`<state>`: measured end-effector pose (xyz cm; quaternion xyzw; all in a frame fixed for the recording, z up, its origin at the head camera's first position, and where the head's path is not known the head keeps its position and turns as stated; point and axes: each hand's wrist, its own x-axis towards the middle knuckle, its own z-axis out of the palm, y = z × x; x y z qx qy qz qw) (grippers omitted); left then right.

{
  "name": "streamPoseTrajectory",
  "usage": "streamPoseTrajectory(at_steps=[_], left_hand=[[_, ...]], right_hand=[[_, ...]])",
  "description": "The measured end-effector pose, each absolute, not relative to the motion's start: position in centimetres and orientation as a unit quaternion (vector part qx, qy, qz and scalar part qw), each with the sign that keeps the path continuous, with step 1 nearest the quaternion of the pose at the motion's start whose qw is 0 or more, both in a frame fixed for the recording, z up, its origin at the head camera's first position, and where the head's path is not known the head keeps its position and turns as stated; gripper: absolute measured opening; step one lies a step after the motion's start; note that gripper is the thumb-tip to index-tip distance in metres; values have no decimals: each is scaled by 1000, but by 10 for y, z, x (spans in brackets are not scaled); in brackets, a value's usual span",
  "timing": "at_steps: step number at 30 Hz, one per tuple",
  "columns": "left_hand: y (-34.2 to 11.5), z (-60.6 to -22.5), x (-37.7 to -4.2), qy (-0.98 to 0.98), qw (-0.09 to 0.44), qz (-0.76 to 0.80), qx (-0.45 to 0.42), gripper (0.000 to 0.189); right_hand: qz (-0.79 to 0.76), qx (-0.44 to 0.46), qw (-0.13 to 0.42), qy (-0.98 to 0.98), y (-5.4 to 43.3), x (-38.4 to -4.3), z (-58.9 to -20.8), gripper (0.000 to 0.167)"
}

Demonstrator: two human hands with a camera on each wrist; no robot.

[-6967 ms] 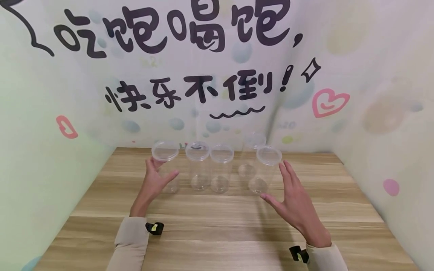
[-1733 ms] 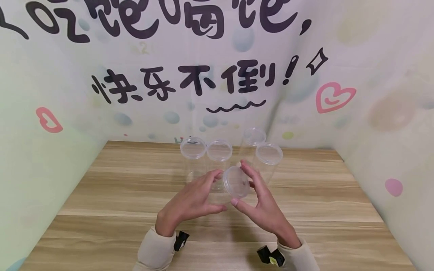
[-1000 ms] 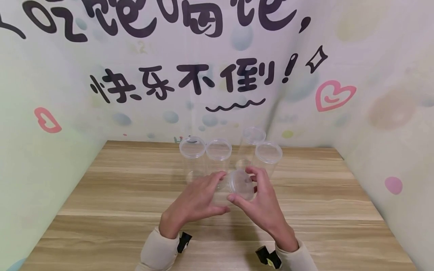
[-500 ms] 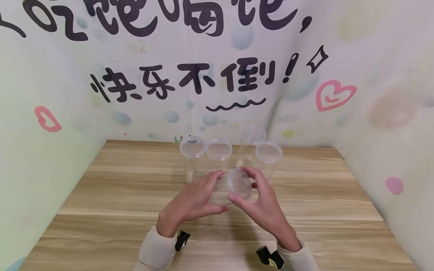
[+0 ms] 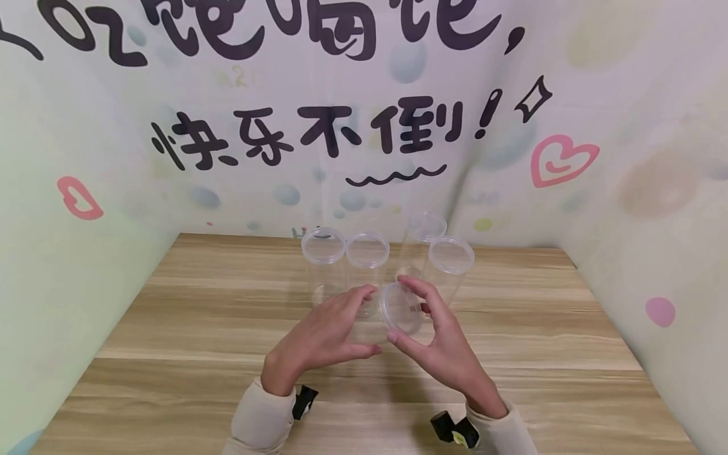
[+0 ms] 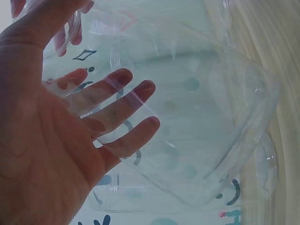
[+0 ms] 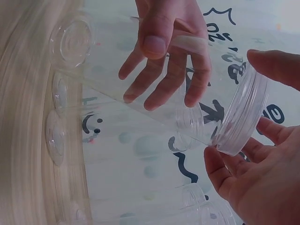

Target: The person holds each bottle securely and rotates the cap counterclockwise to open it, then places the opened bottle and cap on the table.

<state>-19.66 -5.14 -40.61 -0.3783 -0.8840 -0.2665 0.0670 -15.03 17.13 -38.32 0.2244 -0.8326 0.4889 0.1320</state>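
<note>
In the head view, the left hand (image 5: 315,335) holds the body of a clear jar (image 5: 368,330), its thumb on the near side and its fingers round the far side. The right hand (image 5: 446,344) grips the jar's translucent lid (image 5: 402,309) between thumb and fingers. The held jar is tilted, its lid end towards the right hand, in front of four more clear jars that stand upright on the wood-grained desk (image 5: 199,385): a left jar (image 5: 325,268) and a middle jar (image 5: 366,268) side by side, then a front right jar (image 5: 451,258) with a rear right jar (image 5: 426,229) behind it. Behind them is a printed backdrop (image 5: 256,202) with dark lettering and pink hearts. In the left wrist view, the left hand's fingers are spread apart, seen through the jar's clear wall; the right hand's fingers show at the upper left, by the lid. In the right wrist view, the right hand's thumb and fingers pinch opposite edges of the lid, and the left hand is curved round the body; whether the held jar's base touches the desk I cannot tell.
</note>
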Motion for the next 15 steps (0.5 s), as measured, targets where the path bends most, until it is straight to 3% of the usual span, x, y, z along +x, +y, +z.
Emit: streamPoseTrajectory(at_steps=[6,15], left_hand=[[-51,-407,-197,-885,66,-270,-373,88],[-49,-407,-196,-894,83,-259,-356,89]], right_hand=[[481,233,133,-835,172,-151,-386,78],[460,139,132,-867,171,-153,-389,75]])
